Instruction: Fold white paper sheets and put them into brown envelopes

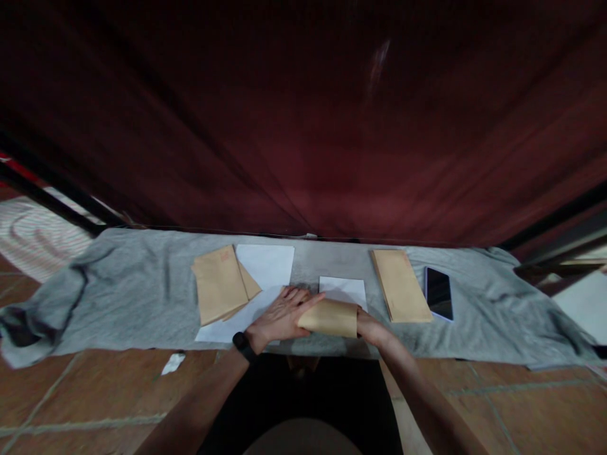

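A brown paper envelope point(332, 318) lies crosswise in front of me on the grey cloth, its body bulging upward. My left hand point(284, 314) rests over its left end, fingers stretched out and pressing on the paper. At the right end, my right hand point(367, 325) reaches into or behind the envelope's edge, so its fingers are hidden. Just beyond the envelope is a white sheet of paper point(342, 289). More white paper point(268, 262) lies to the left, partly beneath a few brown envelopes point(220, 284).
A neat stack of brown envelopes point(402, 287) lies to the right, beside a dark-screened phone point(439, 294). The grey cloth point(142, 291) covers a long, narrow surface. Dark red fabric point(303, 158) hangs behind it. A white scrap point(173, 363) lies on the tiled floor.
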Action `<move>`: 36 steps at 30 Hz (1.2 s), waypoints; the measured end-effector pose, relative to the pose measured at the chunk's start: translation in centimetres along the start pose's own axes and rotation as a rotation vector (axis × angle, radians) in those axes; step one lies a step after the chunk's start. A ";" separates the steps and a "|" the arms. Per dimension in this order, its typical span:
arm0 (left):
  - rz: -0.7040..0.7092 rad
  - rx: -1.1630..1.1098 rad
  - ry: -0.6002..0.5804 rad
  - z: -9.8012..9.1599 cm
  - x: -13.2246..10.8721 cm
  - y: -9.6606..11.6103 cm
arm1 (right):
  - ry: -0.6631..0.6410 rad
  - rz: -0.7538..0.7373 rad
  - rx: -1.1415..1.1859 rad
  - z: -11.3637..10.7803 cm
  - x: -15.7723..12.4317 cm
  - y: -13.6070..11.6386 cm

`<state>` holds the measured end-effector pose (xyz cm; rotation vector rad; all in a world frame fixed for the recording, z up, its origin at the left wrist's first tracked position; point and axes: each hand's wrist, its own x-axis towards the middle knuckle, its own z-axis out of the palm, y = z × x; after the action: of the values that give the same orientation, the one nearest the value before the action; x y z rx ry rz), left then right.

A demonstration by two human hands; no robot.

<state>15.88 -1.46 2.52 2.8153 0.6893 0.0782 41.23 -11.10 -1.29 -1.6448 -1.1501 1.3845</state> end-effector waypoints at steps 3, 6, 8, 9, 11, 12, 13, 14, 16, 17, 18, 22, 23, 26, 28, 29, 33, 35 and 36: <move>-0.004 0.031 0.012 -0.9 -0.1 -0.6 | -0.038 -0.001 0.010 -0.6 -0.2 -0.6; -0.054 0.049 0.011 -0.9 -0.4 -1.5 | -0.023 -0.106 0.039 -0.8 -0.1 -0.6; -0.087 0.039 0.012 -0.5 -0.6 -2.1 | 0.032 -0.163 0.041 -0.6 0.0 -0.1; -0.096 0.029 0.012 -0.3 -0.7 -2.3 | 0.069 -0.169 0.036 -0.5 0.0 0.2; -0.103 0.009 0.012 0.0 -0.7 -2.6 | 0.133 -0.163 0.033 -0.1 -0.2 0.7; -0.105 0.002 0.011 0.1 -0.8 -2.6 | 0.155 -0.163 0.035 0.1 -0.4 0.9; -0.106 -0.003 0.011 0.1 -0.8 -2.6 | 0.165 -0.169 0.034 0.2 -0.6 1.0; -0.106 -0.007 0.011 0.1 -0.8 -2.6 | 0.157 -0.184 0.027 0.4 -0.9 1.1; -0.095 -0.014 0.011 0.1 -0.7 -2.6 | 0.097 -0.237 -0.025 0.8 -1.4 1.0; -0.087 -0.018 0.010 0.1 -0.7 -2.5 | 0.073 -0.265 -0.067 1.0 -1.5 1.0; -0.081 -0.020 0.008 0.1 -0.7 -2.5 | 0.061 -0.290 -0.110 1.2 -1.6 1.1; -0.070 -0.030 -0.007 0.3 -0.6 -2.5 | 0.101 -0.351 -0.211 1.9 -1.7 1.8; -0.071 -0.029 -0.013 0.4 -0.7 -2.5 | 0.105 -0.366 -0.216 2.0 -1.7 2.1; -0.087 -0.025 -0.049 0.6 -1.5 -2.8 | 0.107 -0.392 -0.223 2.0 -1.8 2.8; -0.121 -0.026 -0.073 0.6 -2.1 -3.1 | 0.111 -0.402 -0.222 1.9 -1.8 3.2; -0.139 -0.027 -0.082 0.6 -2.5 -3.2 | 0.112 -0.409 -0.222 1.9 -1.8 3.3; -0.161 -0.030 -0.075 0.2 -3.2 -3.5 | 0.124 -0.418 -0.230 1.9 -1.6 3.9; -0.142 -0.020 -0.049 -0.2 -3.2 -3.5 | 0.153 -0.405 -0.226 2.1 -1.5 4.2; -0.135 -0.011 -0.034 -0.4 -3.2 -3.4 | 0.166 -0.399 -0.222 2.2 -1.5 4.3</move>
<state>11.47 0.11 2.07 2.7441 0.8651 0.0099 39.87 -14.16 -5.08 -1.5356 -1.4761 0.8789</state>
